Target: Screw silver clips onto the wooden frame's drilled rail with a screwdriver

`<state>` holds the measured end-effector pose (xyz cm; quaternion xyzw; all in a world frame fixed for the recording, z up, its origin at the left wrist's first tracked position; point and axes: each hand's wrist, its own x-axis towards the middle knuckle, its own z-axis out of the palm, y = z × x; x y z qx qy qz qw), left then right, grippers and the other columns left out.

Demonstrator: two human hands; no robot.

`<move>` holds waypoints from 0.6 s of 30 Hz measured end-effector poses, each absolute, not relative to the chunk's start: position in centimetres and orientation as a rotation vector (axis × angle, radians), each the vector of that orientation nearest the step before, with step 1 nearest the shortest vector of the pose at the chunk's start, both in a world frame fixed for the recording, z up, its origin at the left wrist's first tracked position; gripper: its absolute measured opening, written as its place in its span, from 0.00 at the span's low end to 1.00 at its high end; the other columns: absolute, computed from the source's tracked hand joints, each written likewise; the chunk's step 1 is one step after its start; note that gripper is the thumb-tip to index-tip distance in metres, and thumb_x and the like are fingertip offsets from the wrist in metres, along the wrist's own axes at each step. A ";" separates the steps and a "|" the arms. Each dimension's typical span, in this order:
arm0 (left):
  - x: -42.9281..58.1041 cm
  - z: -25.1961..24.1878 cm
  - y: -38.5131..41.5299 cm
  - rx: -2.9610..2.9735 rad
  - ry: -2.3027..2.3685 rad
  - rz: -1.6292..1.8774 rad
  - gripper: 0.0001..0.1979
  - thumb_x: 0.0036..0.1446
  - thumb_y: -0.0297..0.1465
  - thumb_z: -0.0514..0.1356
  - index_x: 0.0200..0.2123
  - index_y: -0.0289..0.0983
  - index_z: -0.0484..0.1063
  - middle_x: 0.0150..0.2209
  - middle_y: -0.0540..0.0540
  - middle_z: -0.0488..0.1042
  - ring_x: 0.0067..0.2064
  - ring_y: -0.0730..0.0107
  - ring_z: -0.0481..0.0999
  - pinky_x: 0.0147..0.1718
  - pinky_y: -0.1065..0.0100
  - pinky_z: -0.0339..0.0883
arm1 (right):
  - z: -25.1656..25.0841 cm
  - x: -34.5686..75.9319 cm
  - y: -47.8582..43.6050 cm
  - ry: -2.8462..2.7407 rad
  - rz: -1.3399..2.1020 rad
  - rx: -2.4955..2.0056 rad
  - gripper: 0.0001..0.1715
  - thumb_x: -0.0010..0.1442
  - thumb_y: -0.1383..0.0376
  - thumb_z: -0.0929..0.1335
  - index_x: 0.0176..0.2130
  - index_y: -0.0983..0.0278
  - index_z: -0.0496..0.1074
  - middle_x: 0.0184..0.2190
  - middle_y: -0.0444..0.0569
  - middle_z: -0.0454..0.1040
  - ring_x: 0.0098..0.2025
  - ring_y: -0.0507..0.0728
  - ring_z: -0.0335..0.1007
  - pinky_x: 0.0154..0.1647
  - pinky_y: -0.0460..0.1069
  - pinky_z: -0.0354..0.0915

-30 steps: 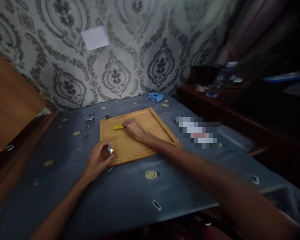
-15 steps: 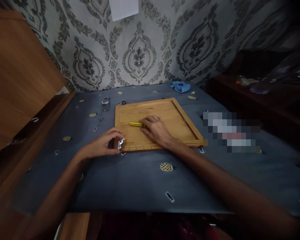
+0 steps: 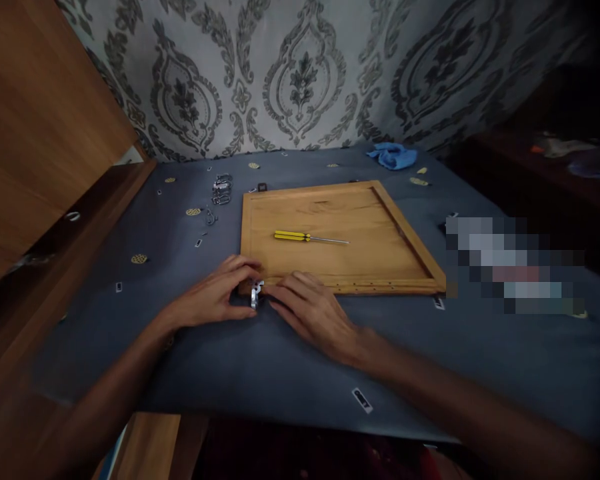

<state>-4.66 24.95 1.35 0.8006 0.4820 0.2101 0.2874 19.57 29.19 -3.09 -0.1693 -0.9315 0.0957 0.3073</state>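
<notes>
A wooden panel with a raised frame (image 3: 405, 230) lies flat on the dark blue table cover (image 3: 280, 360). A yellow-handled screwdriver (image 3: 307, 237) rests alone on the panel's middle. At the panel's near left corner my left hand (image 3: 213, 297) pinches a small silver metal bracket (image 3: 255, 293) against the edge. My right hand (image 3: 313, 310) lies next to it, fingertips touching the bracket from the right, fingers curled low over the cover.
Several more metal brackets (image 3: 221, 190) lie at the back left of the cover. Small yellow discs (image 3: 139, 258) and tags are scattered about. A blue cloth (image 3: 393, 155) sits at the back. A wooden cabinet (image 3: 40, 127) stands left, a dark shelf (image 3: 545, 167) right.
My right hand has let go of the screwdriver, left it on the panel and come down to the bracket at the corner. The view has swung left and down.
</notes>
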 end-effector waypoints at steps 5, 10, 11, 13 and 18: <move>-4.5 1.0 24.9 2.216 1.248 0.522 0.22 0.60 0.37 0.69 0.55 0.40 0.71 0.62 0.37 0.70 0.65 0.47 0.69 0.63 0.47 0.66 | -3.0 19.7 29.1 -2.496 0.169 -0.412 0.16 0.75 0.67 0.61 0.51 0.65 0.76 0.38 0.53 0.75 0.43 0.58 0.68 0.45 0.53 0.68; -4.4 1.2 24.8 2.265 1.243 0.485 0.22 0.62 0.37 0.69 0.55 0.39 0.68 0.62 0.36 0.70 0.65 0.49 0.68 0.63 0.48 0.66 | -3.1 19.5 28.9 -2.512 0.116 -0.413 0.15 0.73 0.70 0.62 0.50 0.67 0.76 0.40 0.53 0.75 0.42 0.58 0.66 0.44 0.53 0.66; -4.4 1.3 24.8 2.269 1.243 0.481 0.21 0.62 0.38 0.68 0.55 0.39 0.68 0.62 0.36 0.70 0.65 0.49 0.68 0.63 0.48 0.66 | -3.2 19.5 28.9 -2.515 0.109 -0.410 0.14 0.73 0.70 0.62 0.51 0.67 0.76 0.40 0.53 0.75 0.42 0.58 0.65 0.44 0.53 0.66; -4.3 1.4 24.7 2.272 1.242 0.475 0.21 0.63 0.38 0.67 0.55 0.39 0.68 0.62 0.36 0.70 0.65 0.49 0.68 0.63 0.48 0.66 | -3.2 19.4 28.9 -2.516 0.099 -0.407 0.15 0.73 0.71 0.62 0.51 0.67 0.76 0.40 0.53 0.75 0.42 0.58 0.64 0.43 0.54 0.66; -4.3 1.7 24.3 2.196 1.258 0.493 0.26 0.61 0.45 0.69 0.57 0.40 0.68 0.64 0.35 0.68 0.67 0.49 0.67 0.63 0.49 0.67 | -2.8 19.5 29.0 -2.530 0.096 -0.403 0.15 0.73 0.71 0.61 0.52 0.68 0.74 0.40 0.52 0.74 0.41 0.59 0.63 0.42 0.54 0.65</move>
